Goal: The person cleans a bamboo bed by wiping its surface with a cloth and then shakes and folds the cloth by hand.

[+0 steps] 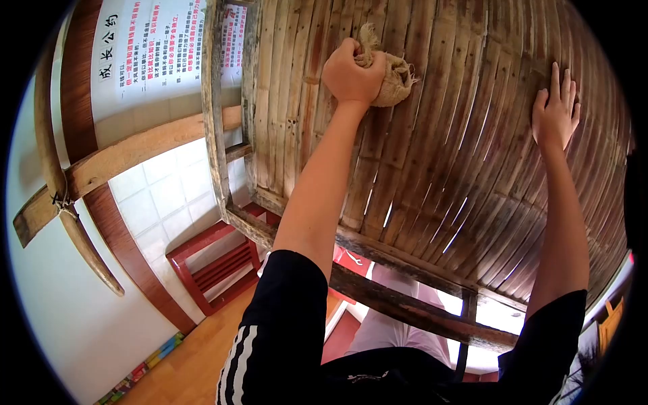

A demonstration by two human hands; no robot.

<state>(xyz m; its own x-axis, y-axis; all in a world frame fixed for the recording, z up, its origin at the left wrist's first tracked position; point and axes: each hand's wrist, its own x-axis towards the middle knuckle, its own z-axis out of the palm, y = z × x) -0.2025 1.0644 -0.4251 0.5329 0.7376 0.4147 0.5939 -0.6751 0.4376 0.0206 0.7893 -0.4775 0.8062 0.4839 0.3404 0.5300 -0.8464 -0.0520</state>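
Head: cloth within left grip

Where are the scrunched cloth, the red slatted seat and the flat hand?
Cloth (393, 89): head view, on its bulging part.
Red seat (223, 270): head view, on its slats.
Right hand (555, 118): head view, on its back.

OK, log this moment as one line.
left hand: gripping coarse cloth | coarse cloth: bunched against bamboo slats | right hand: open on bamboo slats, fingers extended, no cloth
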